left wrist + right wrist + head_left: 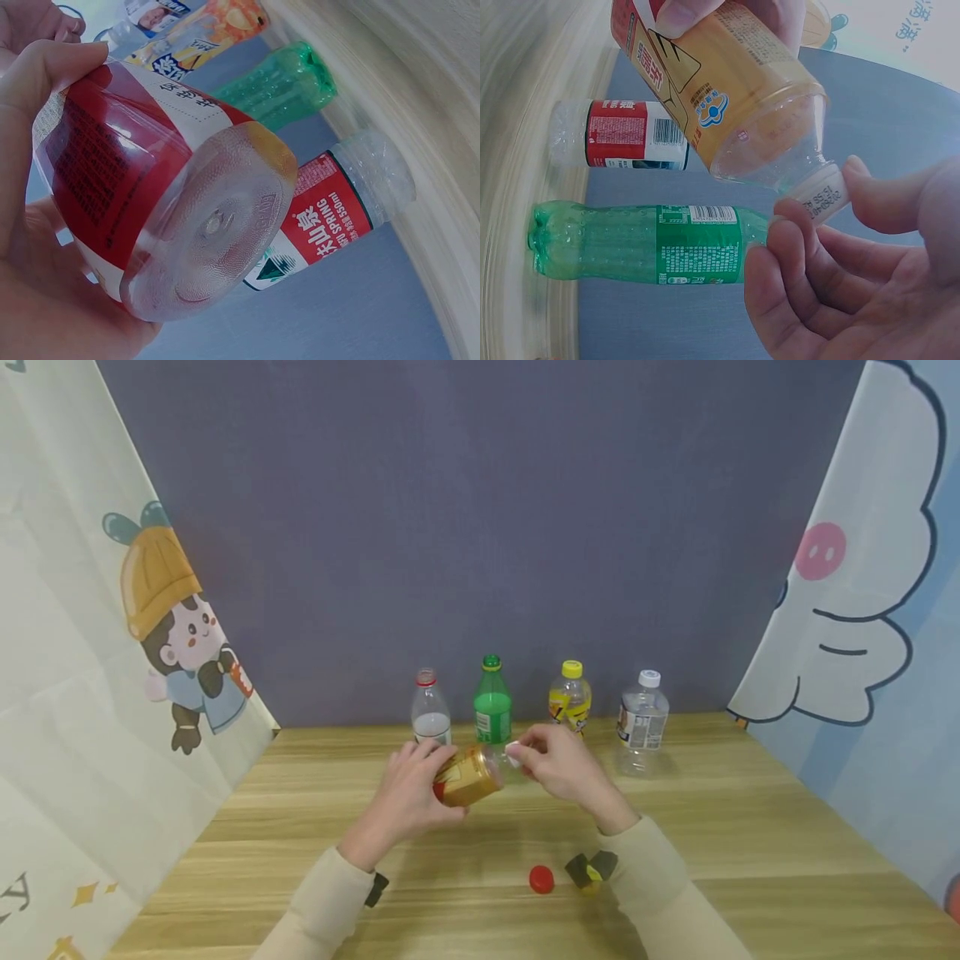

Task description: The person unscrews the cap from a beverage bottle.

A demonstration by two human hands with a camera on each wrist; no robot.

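My left hand (411, 789) grips a clear plastic bottle (468, 777) with an orange and red label, its fingers and thumb around the body. The bottle is tilted, its neck toward the right hand and its base facing the camera in the left wrist view. With thumb and fingertips, my right hand (561, 764) pinches the white cap (823, 196), which sits at the bottle's mouth and has printed characters on its side. Below the hands, a red cap (542, 879) lies on the table.
Along the back of the wooden table (300, 810) stand a clear bottle with a red neck ring (430, 702), a green bottle (492, 702), a yellow-capped bottle (570, 697) and a white-capped clear bottle (642, 718). A dark grey backdrop (480, 527) rises behind them.
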